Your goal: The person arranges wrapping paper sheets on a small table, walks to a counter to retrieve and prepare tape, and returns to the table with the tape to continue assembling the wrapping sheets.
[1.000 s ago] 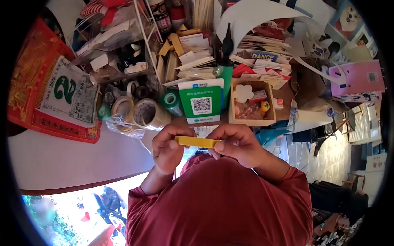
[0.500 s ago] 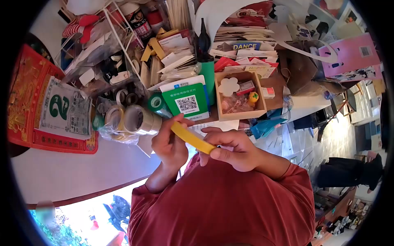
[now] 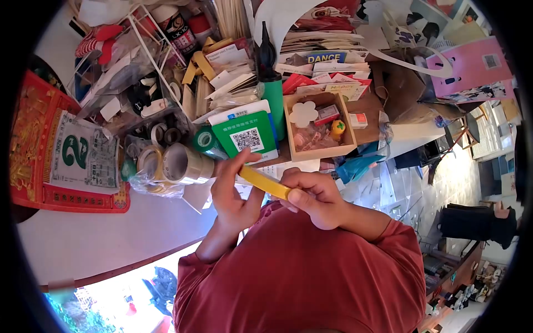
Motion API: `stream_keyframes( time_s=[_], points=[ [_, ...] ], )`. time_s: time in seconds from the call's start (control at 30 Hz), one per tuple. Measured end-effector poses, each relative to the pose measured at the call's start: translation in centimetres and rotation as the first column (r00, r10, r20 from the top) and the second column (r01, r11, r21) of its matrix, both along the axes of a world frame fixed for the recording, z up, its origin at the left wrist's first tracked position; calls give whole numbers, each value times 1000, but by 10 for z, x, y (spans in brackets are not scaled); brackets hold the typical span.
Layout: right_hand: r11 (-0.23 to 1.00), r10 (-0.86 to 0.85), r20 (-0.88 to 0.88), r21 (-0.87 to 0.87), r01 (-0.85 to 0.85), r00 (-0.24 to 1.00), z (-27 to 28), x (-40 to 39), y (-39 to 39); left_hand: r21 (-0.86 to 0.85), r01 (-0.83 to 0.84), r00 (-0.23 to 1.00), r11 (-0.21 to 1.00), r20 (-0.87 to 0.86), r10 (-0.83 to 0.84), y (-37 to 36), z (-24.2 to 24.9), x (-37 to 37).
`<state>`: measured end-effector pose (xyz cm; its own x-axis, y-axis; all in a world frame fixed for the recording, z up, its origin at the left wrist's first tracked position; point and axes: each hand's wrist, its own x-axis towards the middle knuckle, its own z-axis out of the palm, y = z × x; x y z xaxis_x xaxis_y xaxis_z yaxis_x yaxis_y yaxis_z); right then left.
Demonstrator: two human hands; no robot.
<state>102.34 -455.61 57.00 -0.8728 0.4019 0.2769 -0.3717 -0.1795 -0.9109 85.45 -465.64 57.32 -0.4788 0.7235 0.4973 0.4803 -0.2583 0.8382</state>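
Spanning both hands (image 3: pixel 272 194) — yellow strip (image 3: pixel 264 182), ends pinched

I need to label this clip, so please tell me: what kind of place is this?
Probably a small shop counter: a green QR payment sign, rolls of tape and stacked cards and papers crowd it.

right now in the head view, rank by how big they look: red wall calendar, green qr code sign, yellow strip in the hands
1. red wall calendar
2. green qr code sign
3. yellow strip, held by left hand and right hand; it sits nearer the camera, so true size is unsure.
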Motion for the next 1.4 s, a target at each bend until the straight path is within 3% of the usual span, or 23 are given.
stream_keyframes(
  time_s=[0.03, 0.07, 0.13, 0.17, 0.27, 0.33, 0.4, 0.47, 0.57, 0.7, 0.77, 1.0, 1.2, 1.3, 1.4],
  points=[
    [999, 2, 48, -52, 0, 999, 0, 0, 1, 52, -8, 945, 999, -326, 24, 0, 7, -6],
    [999, 2, 48, -52, 0, 999, 2, 1, 2, 52, -8, 945, 999, -326, 25, -2, 10, -10],
    [995, 103, 232, -38, -97, 967, 9, 3, 4, 166, 270, 894, 948, -410, -183, -6, 15, -17],
    [994, 110, 234, -41, -103, 966, 10, 2, 4, 97, 358, 849, 929, -448, -280, -6, 21, -23],
    [988, 130, 162, -105, -114, 978, 11, 0, 2, 70, 418, 843, 906, -400, -359, -7, 15, -31],
    [996, -82, 17, 22, 82, 996, 12, 0, -2, 88, 451, 841, 888, -376, -389, -7, 18, -33],
    [998, -44, 97, 37, 40, 994, 9, 7, 3, -70, 518, 814, 853, -266, -516, -13, 23, -33],
    [967, -115, 73, 238, 95, 991, 6, 9, 4, -89, 579, 784, 811, -214, -583, -10, 29, -32],
    [919, -143, 83, 380, 101, 986, 9, 15, 8, -91, 659, 732, 747, -152, -664, -7, 28, -31],
    [918, -91, 135, 395, 31, 987, 16, 21, 15, -61, 736, 664, 675, -133, -736, -3, 23, -32],
    [855, -132, 91, 514, 67, 987, 18, 22, 18, -69, 720, 681, 691, -123, -722, -4, 21, -30],
    [855, -95, 88, 517, 36, 992, 16, 25, 20, -44, 716, 684, 697, -158, -712, -6, 15, -27],
    [922, 17, 114, 382, -60, 993, 9, 24, 17, 25, 750, 660, 661, -106, -744, -6, 4, -21],
    [887, 11, 147, 455, -78, 989, 16, 24, 21, -12, 766, 640, 642, -78, -765, -9, -3, -21],
    [920, 29, 181, 380, -97, 983, 13, 24, 19, -27, 738, 671, 674, -65, -738, -12, -1, -18]
  ],
)
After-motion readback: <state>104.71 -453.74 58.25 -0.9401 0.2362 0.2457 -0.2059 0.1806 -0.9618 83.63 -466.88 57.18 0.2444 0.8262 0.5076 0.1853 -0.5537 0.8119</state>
